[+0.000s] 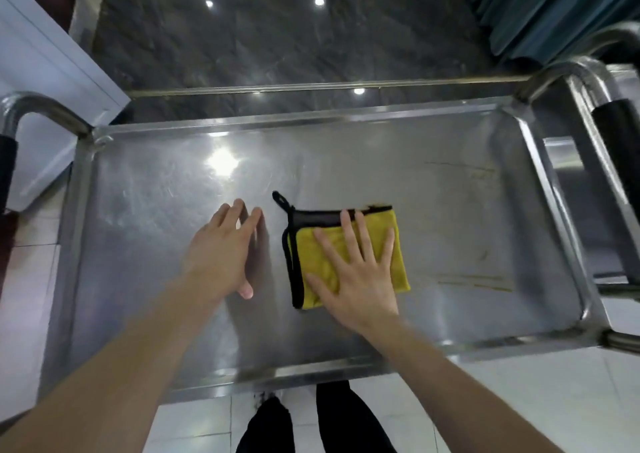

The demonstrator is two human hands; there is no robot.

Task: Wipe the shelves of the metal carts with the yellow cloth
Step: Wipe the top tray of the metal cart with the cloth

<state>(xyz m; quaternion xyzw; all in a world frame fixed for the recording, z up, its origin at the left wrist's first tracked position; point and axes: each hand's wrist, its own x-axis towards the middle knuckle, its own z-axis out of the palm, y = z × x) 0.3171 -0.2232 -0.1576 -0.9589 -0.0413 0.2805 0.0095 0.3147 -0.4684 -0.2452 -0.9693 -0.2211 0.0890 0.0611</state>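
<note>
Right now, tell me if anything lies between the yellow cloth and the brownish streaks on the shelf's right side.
Nothing visible does. The right hand presses the yellow cloth flat; only bare shelf separates it from the streaks.

Readable text: none anywhere in the head view.
Cart shelf (467, 217): bare steel with scuffs and glare, no stamp or number legible.
Yellow cloth (308, 262): no tag or print legible.
Black handle grip (620, 134), 3 o'clock: seemingly unmarked, though blurred.
</note>
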